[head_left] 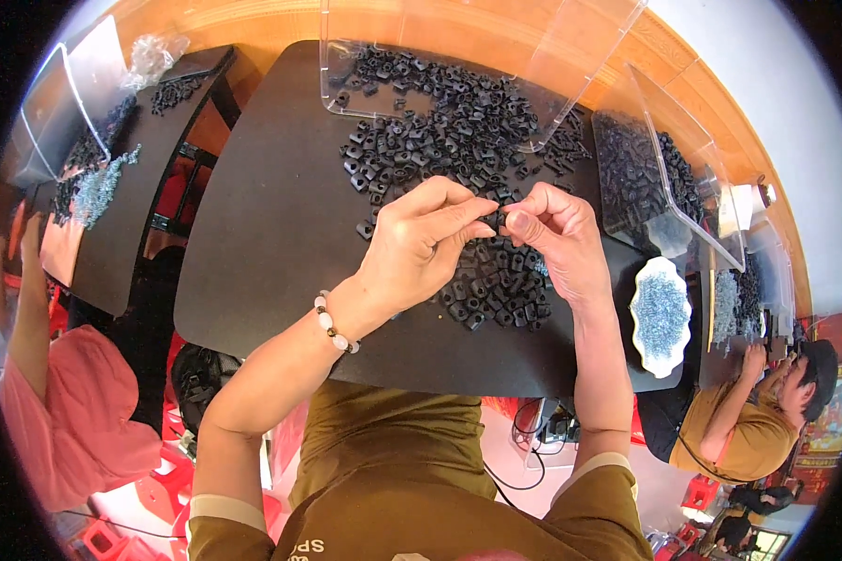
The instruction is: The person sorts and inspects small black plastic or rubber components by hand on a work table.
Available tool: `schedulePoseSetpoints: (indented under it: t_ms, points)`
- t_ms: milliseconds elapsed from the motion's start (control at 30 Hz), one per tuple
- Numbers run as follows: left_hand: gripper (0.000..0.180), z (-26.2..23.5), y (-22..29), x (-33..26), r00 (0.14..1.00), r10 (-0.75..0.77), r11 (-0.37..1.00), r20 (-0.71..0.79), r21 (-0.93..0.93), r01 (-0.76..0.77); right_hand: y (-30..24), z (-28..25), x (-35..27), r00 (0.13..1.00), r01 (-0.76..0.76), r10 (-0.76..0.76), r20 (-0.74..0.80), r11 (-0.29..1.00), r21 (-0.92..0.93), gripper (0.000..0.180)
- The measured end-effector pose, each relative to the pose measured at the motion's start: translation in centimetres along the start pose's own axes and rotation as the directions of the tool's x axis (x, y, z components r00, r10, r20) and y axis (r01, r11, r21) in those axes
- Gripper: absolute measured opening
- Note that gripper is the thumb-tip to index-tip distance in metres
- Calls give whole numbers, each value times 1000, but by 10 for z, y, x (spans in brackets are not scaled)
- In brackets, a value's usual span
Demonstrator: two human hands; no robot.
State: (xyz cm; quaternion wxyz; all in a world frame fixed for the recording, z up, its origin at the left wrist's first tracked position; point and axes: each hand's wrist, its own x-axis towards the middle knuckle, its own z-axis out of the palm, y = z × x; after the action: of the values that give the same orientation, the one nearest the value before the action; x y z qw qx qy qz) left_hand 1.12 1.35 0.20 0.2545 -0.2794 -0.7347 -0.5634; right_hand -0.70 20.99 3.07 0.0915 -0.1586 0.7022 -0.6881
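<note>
Nearest, the person's two forearms rise from the counter's near edge and meet above its middle. The left hand (421, 245), with a bead bracelet (335, 323) at the wrist, has its grip clenched on a small black part (492, 221) between thumb and forefinger. The right hand (557, 238) meets it from the other side, its grip pinched on the same part, so the piece sits between both sets of fingertips, held up off the counter (271, 234) where it can be seen and worked on. Whether the right fingers also hold something smaller I cannot tell.

Just under the hands lies a near pile (496, 285) of like black parts, close enough to reach without stretching. To the right, at the counter's right edge, a scalloped white dish (660, 316) holds tiny blue-grey bits, kept together and beside the right hand.

Beyond the hands a wider scatter of parts (440, 131) spreads toward the far edge, spilling from under a clear plastic bin (468, 47) tilted there, which seems to feed loose stock toward the middle. A second clear bin (664, 178) at the far right corner is packed with more black parts.

Well apart to the left stands another counter (150, 178) with a heap of blue-grey bits (103, 182), where a person in pink (75, 411) sits. At the far right a person in a mustard shirt (748, 430) works at their own place.
</note>
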Motion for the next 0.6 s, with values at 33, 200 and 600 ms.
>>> schedulePoseSetpoints:
  t_ms: [33, 200, 600]
  points:
    - [28, 0, 0, 0, 1000, 14, 1000, 10, 7, -14, 0, 0, 0, 1000, -7, 7, 12, 1000, 0, 18]
    - [29, 4, -2, -4, 1000, 15, 1000, -20, 6, -15, 3, 0, 2, 997, -52, 47, 55, 994, 99, 18]
    - [36, 5, -3, -8, 997, 73, 994, -3, 80, -73, 4, 3, 1, 995, -82, 75, 69, 991, 107, 23]
